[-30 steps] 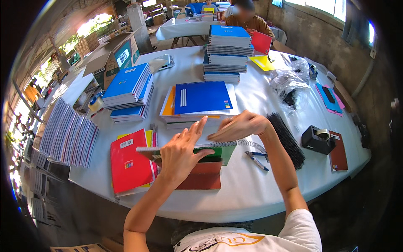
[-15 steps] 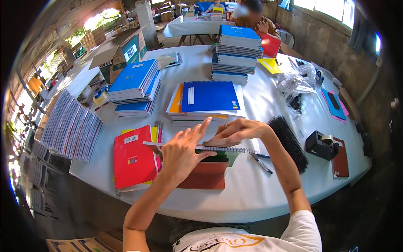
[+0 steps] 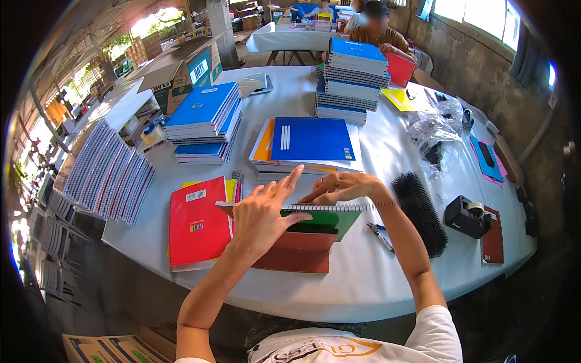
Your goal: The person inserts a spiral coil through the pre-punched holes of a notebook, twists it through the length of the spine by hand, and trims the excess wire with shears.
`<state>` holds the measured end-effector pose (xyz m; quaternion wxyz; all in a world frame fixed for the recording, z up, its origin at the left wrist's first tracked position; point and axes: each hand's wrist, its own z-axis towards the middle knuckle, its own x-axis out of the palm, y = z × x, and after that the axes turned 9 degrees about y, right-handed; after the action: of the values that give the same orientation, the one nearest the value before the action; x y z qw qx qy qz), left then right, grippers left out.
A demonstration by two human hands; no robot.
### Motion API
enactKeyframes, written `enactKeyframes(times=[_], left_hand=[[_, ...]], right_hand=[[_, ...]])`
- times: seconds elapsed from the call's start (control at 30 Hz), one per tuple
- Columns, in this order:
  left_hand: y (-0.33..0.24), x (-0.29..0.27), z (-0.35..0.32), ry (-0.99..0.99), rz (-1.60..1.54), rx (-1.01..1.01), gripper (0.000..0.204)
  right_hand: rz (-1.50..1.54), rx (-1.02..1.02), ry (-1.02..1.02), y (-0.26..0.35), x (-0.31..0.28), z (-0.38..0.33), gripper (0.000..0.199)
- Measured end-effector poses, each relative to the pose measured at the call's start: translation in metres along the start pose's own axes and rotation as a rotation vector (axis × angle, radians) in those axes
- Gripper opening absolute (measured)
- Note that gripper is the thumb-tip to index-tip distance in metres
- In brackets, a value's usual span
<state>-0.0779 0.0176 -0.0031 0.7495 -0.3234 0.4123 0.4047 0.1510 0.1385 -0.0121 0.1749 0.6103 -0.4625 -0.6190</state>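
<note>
A green-covered notebook (image 3: 348, 225) stands on its edge near the front of the table, its binding edge upward. It rests against a reddish-brown stand (image 3: 296, 251). My left hand (image 3: 263, 212) grips its left part, thumb on the near face and fingers raised over the top edge. A dark spiral coil (image 3: 382, 204) runs along that edge and sticks out past the right end, under my right wrist. My right hand (image 3: 342, 186) lies behind the top edge with bent fingers close together; what its fingertips hold is hidden.
Red notebook (image 3: 196, 224) at left; blue notebook stack (image 3: 311, 139) ahead, taller stacks behind. Right of my hands lie pliers (image 3: 381, 236), a pile of black coils (image 3: 420, 215) and a tape dispenser (image 3: 467, 216). Another person (image 3: 384, 45) sits at the far side holding a red notebook.
My right hand has shifted slightly left along the top edge. The coil's loose end looks shorter and straighter, and more of the green cover shows. The whole view has shifted a little.
</note>
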Motion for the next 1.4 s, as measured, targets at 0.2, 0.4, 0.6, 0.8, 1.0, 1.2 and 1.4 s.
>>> enactKeyframes(times=[0.2, 0.4, 0.6, 0.8, 1.0, 1.2, 1.4], left_hand=[[0.006, -0.007, -0.005, 0.052, -0.083, -0.032, 0.097], [0.010, -0.009, -0.006, -0.005, -0.067, -0.006, 0.096], [0.023, -0.005, -0.011, -0.018, -0.049, -0.037, 0.094], [0.037, -0.019, -0.020, -0.026, 0.021, -0.077, 0.096], [0.051, -0.029, -0.031, -0.040, -0.016, -0.179, 0.099], [0.070, 0.003, -0.045, -0.286, -1.079, -0.259, 0.099], [0.076, 0.033, -0.053, -0.233, -1.490, -0.253, 0.094]], right_hand=[[0.252, -0.133, 0.031, -0.009, 0.004, 0.009, 0.056], [0.302, -0.437, -0.014, 0.003, -0.001, 0.003, 0.054], [0.167, -0.236, -0.056, -0.002, -0.003, 0.012, 0.049], [0.120, -0.161, -0.060, 0.010, -0.004, 0.025, 0.052], [0.434, -0.138, -0.020, 0.033, -0.002, 0.031, 0.061], [0.076, 0.116, -0.051, 0.055, 0.004, 0.051, 0.063], [-0.011, 0.015, -0.012, 0.044, -0.002, 0.062, 0.058]])
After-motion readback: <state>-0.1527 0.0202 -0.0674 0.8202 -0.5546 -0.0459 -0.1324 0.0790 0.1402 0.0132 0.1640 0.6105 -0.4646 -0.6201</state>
